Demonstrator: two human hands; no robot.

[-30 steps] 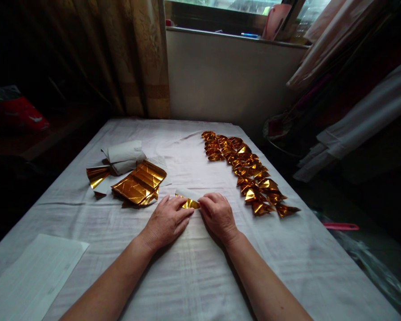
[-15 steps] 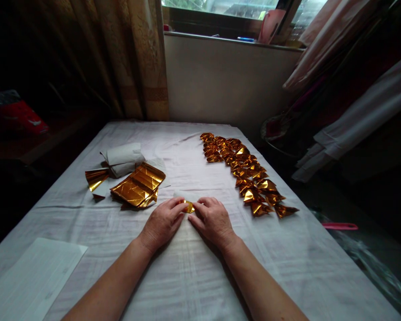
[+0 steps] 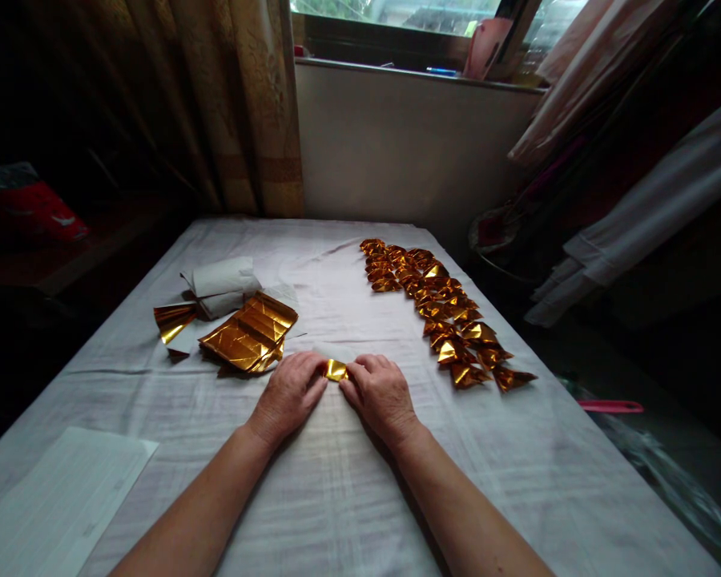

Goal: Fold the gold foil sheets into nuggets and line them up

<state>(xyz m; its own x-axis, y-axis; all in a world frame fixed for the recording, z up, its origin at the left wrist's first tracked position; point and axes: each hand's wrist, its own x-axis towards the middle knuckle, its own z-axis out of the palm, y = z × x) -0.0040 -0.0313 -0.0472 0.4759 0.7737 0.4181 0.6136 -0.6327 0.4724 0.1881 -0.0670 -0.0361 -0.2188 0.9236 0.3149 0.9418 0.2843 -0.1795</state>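
Note:
Between my two hands lies a small piece of gold foil paper (image 3: 336,369), low over the white cloth. My left hand (image 3: 289,393) pinches its left end, and my right hand (image 3: 383,397) grips the right end; the fingertips partly hide both ends. A pale edge of paper shows just behind it. To the left of my left hand is a stack of gold foil sheets (image 3: 249,332). Several folded gold foil pieces (image 3: 448,308), pointed in shape, stand in rows on the right side of the table.
Crumpled white paper (image 3: 222,280) and a curled foil sheet (image 3: 173,322) lie behind the stack. A white sheet (image 3: 66,497) rests at the front left of the cloth-covered table (image 3: 336,497). Hanging clothes (image 3: 649,216) crowd the right, above a pink handle (image 3: 611,406).
My left fingers have shifted slightly left along the foil paper, so more of its shiny middle shows. My right hand has barely moved. The stack and the folded pieces are unchanged.

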